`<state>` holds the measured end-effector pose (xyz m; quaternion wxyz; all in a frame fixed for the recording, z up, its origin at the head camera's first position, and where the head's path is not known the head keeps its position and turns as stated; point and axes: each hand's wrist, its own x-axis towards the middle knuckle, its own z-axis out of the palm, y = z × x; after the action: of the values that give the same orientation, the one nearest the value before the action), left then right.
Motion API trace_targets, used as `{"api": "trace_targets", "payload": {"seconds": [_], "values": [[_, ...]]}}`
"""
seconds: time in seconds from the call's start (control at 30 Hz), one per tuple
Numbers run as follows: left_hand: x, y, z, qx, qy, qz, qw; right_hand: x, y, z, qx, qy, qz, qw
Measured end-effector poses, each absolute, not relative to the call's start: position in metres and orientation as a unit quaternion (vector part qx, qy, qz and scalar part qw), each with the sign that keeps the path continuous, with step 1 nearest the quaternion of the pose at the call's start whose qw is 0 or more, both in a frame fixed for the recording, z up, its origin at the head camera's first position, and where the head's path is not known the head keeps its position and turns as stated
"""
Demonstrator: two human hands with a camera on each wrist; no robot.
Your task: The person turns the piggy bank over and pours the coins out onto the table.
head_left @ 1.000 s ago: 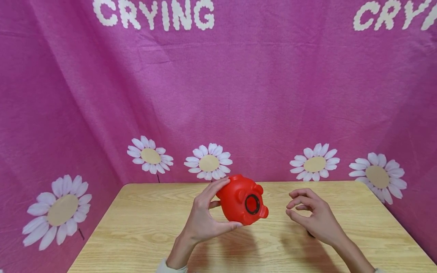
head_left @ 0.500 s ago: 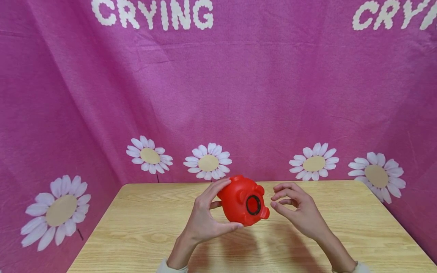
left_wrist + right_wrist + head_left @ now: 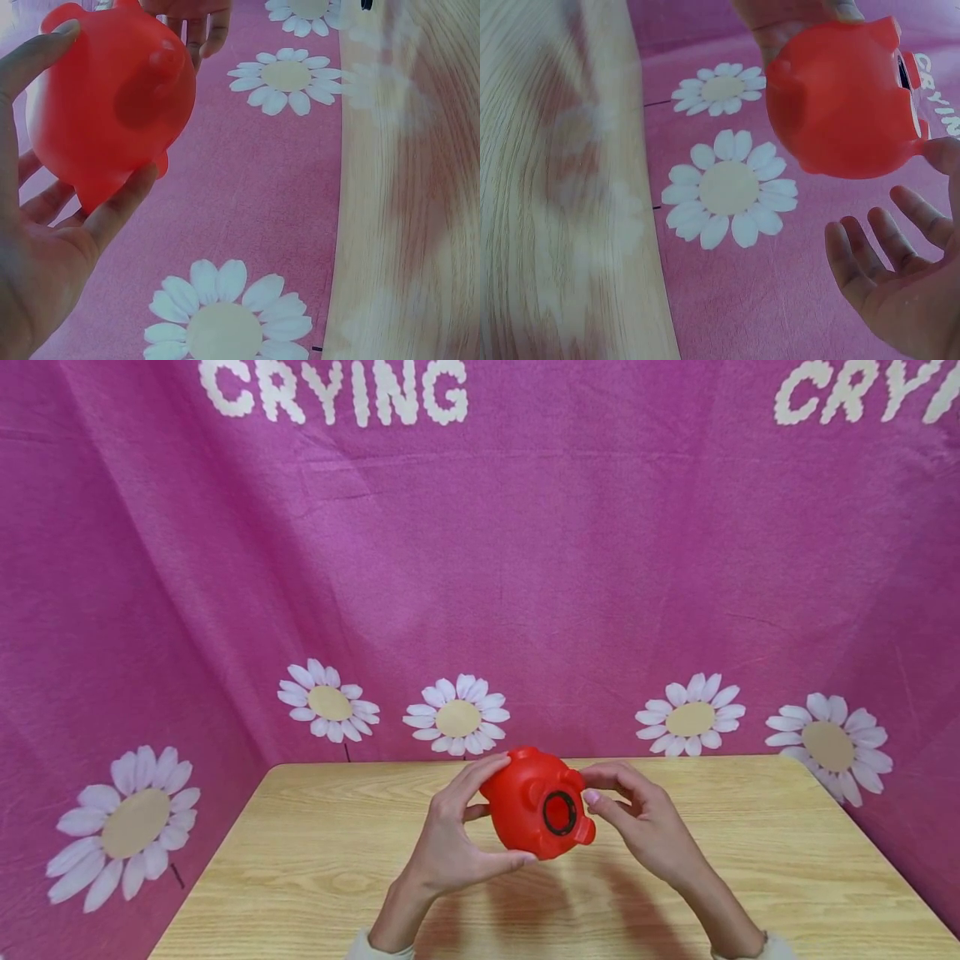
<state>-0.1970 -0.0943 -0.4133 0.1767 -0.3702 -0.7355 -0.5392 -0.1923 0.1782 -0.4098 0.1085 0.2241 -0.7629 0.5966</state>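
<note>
My left hand (image 3: 446, 839) grips a red piggy bank (image 3: 517, 810) above the table, thumb at the front and fingers round its far side. Its underside, with stubby feet and a round black-rimmed hole (image 3: 559, 812), is turned towards the head camera and to the right. My right hand (image 3: 648, 818) is at its right side, thumb tip beside a foot and index finger behind it in the head view. In the right wrist view the right thumb (image 3: 939, 154) meets that foot, while the other fingers (image 3: 889, 232) are spread loosely below the bank.
A light wooden table (image 3: 315, 860) lies below both hands. A small black object (image 3: 366, 4) shows at the top edge of the left wrist view. A pink cloth (image 3: 525, 568) with daisies and white letters hangs behind and at the sides.
My right hand has moved left, from over the table to the piggy bank's feet. The left hand keeps its grip, with the bank shifted very slightly right. A small dark thing under the right hand is now hidden.
</note>
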Motion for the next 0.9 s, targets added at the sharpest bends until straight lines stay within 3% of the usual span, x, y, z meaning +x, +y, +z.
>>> {"api": "trace_targets", "payload": {"seconds": [0.9], "values": [[-0.1981, -0.0981, -0.4166, -0.399, -0.706, -0.572, 0.126, -0.1922, 0.1696, -0.4039, 0.266, -0.713, 0.649, -0.028]]}}
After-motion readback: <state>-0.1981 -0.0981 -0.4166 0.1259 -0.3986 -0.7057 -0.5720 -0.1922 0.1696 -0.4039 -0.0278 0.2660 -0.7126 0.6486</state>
